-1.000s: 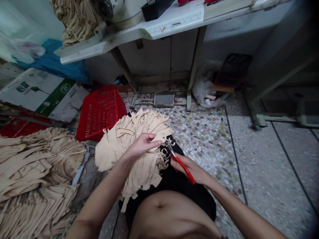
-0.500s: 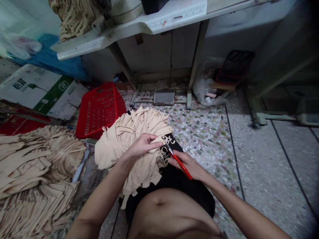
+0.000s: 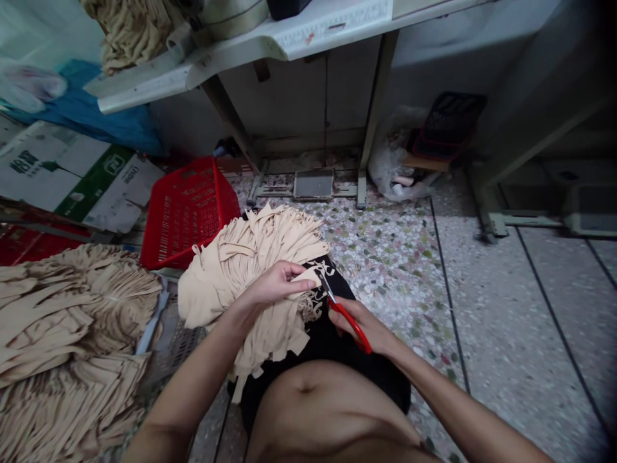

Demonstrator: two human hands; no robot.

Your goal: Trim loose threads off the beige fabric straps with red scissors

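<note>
A heap of beige fabric strips lies over my lap. My left hand rests on top of it, with thumb and fingers pinched on one beige strip at the heap's right edge. My right hand is closed round the red handles of a pair of thread snips. The snips' metal tip points up and left and meets the pinched strip just beside my left fingertips.
A red plastic basket stands tipped behind the heap. More beige strips are piled on a grey crate at the left. A sewing table with a foot pedal stands ahead, cardboard boxes to the left.
The snips' tip has moved up and left to the strip that my left hand pinches. The view has shifted slightly; the heap stays on my lap.
</note>
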